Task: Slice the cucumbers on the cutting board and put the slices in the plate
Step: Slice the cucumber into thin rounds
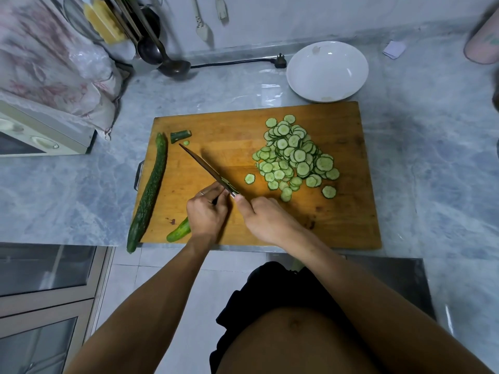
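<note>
A wooden cutting board [337,222] lies on the counter. My right hand [266,220] grips the handle of a knife [205,166], whose blade points up and left across the board. My left hand [206,213] curls over a short cucumber piece [178,232] right beside the blade; only the piece's near end shows. A pile of cucumber slices [294,157] covers the board's right half. A whole long cucumber [151,190] lies along the left edge, with a cut stem end [180,136] near its top. The white plate [327,71] behind the board holds no slices.
A cloth-covered appliance [46,130] stands at the left. Ladles [172,67] and utensils hang at the back wall, and a black power plug [280,62] lies near the plate. A pink container [483,41] sits at the far right. The counter edge runs just below the board.
</note>
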Action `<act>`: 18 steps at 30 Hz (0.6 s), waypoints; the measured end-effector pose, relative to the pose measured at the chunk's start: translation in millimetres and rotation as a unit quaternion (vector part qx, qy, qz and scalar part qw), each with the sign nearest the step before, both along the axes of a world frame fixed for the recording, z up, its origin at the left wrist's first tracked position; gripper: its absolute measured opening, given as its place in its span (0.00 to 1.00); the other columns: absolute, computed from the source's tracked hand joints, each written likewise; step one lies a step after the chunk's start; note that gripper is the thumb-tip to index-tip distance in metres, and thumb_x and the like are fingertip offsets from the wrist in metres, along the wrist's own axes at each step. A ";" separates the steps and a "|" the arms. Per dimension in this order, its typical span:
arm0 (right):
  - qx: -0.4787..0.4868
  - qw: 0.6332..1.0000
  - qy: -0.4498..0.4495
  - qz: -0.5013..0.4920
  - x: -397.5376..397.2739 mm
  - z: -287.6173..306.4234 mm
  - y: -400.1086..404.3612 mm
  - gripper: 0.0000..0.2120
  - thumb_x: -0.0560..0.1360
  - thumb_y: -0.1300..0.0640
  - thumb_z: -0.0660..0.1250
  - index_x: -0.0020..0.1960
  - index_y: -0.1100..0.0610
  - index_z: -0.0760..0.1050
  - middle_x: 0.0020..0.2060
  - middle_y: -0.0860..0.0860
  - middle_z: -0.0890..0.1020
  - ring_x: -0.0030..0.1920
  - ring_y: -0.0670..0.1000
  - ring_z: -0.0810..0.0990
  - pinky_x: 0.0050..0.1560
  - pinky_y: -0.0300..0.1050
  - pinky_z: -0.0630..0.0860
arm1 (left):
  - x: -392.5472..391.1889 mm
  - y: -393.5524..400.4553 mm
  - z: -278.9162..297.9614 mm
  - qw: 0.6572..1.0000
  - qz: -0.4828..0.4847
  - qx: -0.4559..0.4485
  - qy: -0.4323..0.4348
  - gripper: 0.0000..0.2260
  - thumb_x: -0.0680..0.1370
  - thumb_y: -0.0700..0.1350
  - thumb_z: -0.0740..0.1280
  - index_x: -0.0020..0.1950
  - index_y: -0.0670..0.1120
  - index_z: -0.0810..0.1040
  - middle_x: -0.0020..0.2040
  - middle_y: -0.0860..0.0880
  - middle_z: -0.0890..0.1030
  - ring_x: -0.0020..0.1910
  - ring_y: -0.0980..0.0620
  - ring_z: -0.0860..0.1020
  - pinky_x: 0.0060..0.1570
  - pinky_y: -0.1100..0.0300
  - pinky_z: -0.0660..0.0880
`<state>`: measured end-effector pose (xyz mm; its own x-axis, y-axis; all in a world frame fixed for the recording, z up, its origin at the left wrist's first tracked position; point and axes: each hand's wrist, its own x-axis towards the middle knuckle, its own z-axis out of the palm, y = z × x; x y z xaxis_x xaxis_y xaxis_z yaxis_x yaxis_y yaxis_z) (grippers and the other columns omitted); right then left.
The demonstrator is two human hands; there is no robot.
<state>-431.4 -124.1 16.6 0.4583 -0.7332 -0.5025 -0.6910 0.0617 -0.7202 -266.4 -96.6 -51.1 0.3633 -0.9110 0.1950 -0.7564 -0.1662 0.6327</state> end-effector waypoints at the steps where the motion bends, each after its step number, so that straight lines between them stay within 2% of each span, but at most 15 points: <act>1: 0.000 1.000 0.003 0.002 -2.5 0.5 0.0 0.31 0.82 0.35 0.46 0.34 0.55 0.68 0.45 0.61 0.79 0.45 0.59 0.78 0.44 0.48 0.71 | -1.5 0.9 1.5 1.000 0.004 -0.002 0.010 0.14 0.75 0.46 0.65 0.49 0.40 0.87 0.51 0.45 0.86 0.50 0.48 0.84 0.51 0.58 0.79; 5: -0.003 1.000 0.003 0.013 -16.2 2.2 4.7 0.31 0.82 0.35 0.46 0.31 0.55 0.67 0.38 0.58 0.75 0.41 0.58 0.76 0.41 0.46 0.67 | -4.0 1.0 6.4 1.000 0.008 -0.006 0.023 0.16 0.74 0.48 0.64 0.51 0.40 0.87 0.53 0.45 0.85 0.53 0.50 0.84 0.55 0.56 0.79; 9: -0.007 1.000 -0.005 0.017 -30.1 11.8 11.3 0.31 0.82 0.36 0.47 0.31 0.56 0.66 0.33 0.55 0.73 0.34 0.54 0.74 0.32 0.46 0.62 | -6.4 1.7 7.5 0.999 0.016 -0.004 0.029 0.15 0.74 0.47 0.65 0.51 0.40 0.86 0.53 0.44 0.85 0.53 0.50 0.84 0.56 0.55 0.79; 14: -0.012 0.999 -0.018 0.031 -36.1 17.6 18.1 0.31 0.82 0.35 0.46 0.30 0.54 0.65 0.31 0.53 0.70 0.32 0.51 0.70 0.32 0.46 0.61 | -5.3 0.3 4.8 0.999 0.039 -0.009 0.033 0.07 0.74 0.38 0.71 0.48 0.39 0.87 0.49 0.43 0.86 0.48 0.47 0.85 0.49 0.53 0.80; 18: -0.017 0.999 -0.013 0.032 -35.0 15.9 20.7 0.32 0.82 0.35 0.45 0.30 0.55 0.67 0.30 0.53 0.72 0.32 0.53 0.73 0.34 0.46 0.65 | -6.1 0.3 4.4 0.998 0.050 -0.015 0.036 0.06 0.73 0.36 0.72 0.47 0.39 0.87 0.48 0.43 0.86 0.47 0.47 0.85 0.48 0.53 0.80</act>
<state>-466.4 -103.4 32.5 0.5167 -0.7190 -0.4648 -0.6739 -0.0067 -0.7388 -272.5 -96.4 -46.7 0.4659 -0.8639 0.1913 -0.6898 -0.2192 0.6900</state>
